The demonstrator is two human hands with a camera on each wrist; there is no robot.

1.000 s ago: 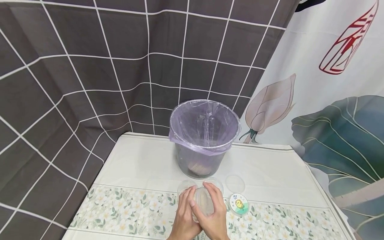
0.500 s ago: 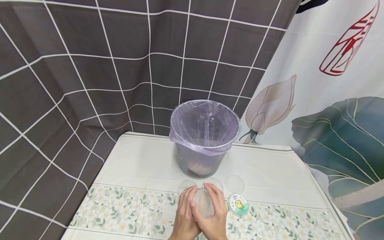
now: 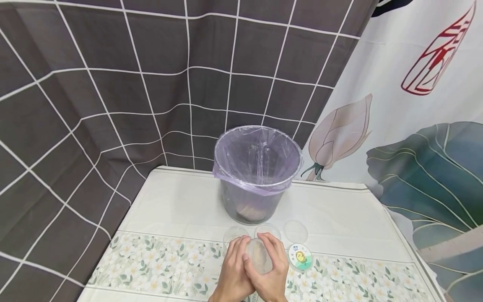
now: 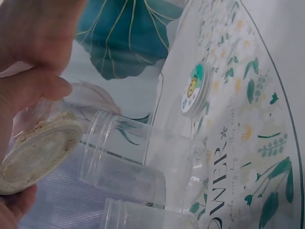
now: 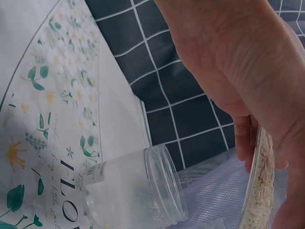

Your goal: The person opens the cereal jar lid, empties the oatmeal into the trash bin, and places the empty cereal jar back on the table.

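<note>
Both hands hold a clear round plastic jar (image 3: 260, 256) low over the floral part of the cloth. Its sides are partly covered by fingers. The left hand (image 3: 235, 270) grips the left side, and the right hand (image 3: 272, 270) curls round the right with its thumb crossing toward the left hand. Beige crumbly bits (image 5: 261, 191) lie against the jar's flat end in the right wrist view. From the left wrist, the held jar is tilted, its round end (image 4: 40, 155) showing pale. Two uncapped clear jars (image 4: 126, 148) stand just beyond the hands.
A purple-lined bin (image 3: 253, 201) stands behind the jars. A clear disc (image 3: 295, 231) lies right of them, near a round printed lid or tub (image 3: 300, 257) in white and green. Dark checked fabric (image 3: 203, 92) hangs behind the table.
Both hands have shifted slightly right with the jar, and its tilt has altered a little. The bin, the other jars and the printed round piece stay where they were.
</note>
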